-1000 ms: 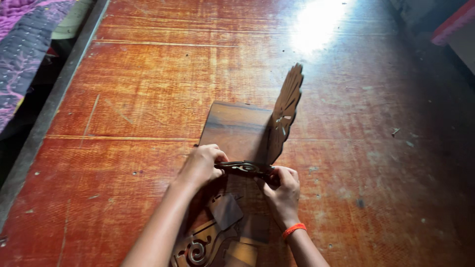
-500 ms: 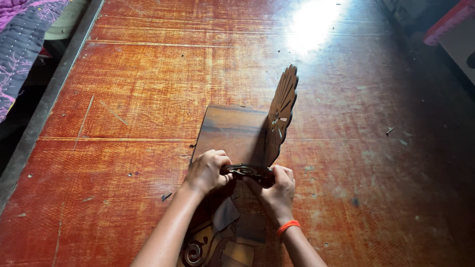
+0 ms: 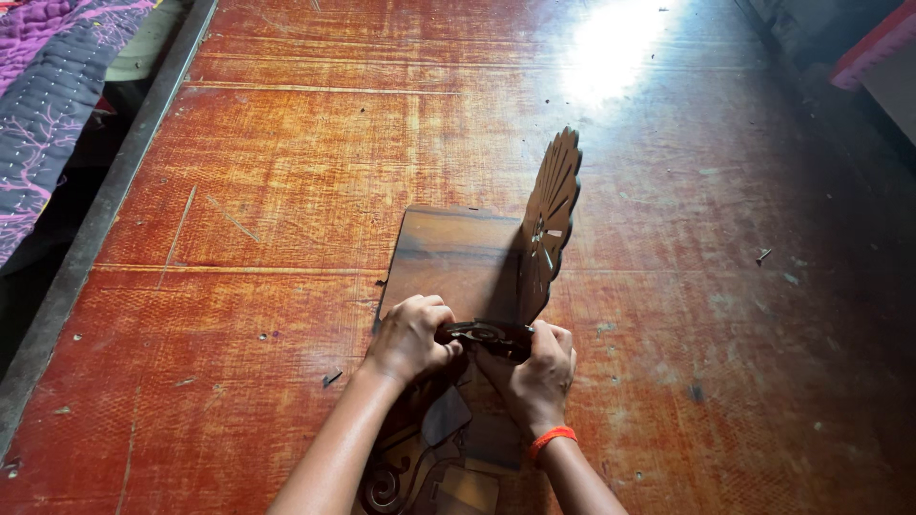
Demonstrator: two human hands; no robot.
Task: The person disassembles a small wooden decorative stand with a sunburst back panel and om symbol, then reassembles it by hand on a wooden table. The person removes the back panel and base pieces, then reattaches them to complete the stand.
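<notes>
A flat brown wooden panel (image 3: pixel 448 253) lies on the red-brown work surface (image 3: pixel 286 191). At its right edge stands an upright fan-shaped carved wooden piece (image 3: pixel 551 215). My left hand (image 3: pixel 408 339) and my right hand (image 3: pixel 534 367), which has an orange band at the wrist, both grip a small dark carved wooden piece (image 3: pixel 487 336) held across the panel's near end. Below my hands lie more dark scroll-cut wooden parts (image 3: pixel 420 467), partly hidden by my forearms.
A metal edge strip (image 3: pixel 105 219) runs down the left side of the surface, with purple patterned cloth (image 3: pixel 48 105) beyond it. Small screws and chips (image 3: pixel 763 256) are scattered about. A bright glare spot (image 3: pixel 611 48) lies at the far end.
The view has drifted slightly. My hands have stayed closed on the small dark piece at the panel's near end, with only small shifts of the fingers.
</notes>
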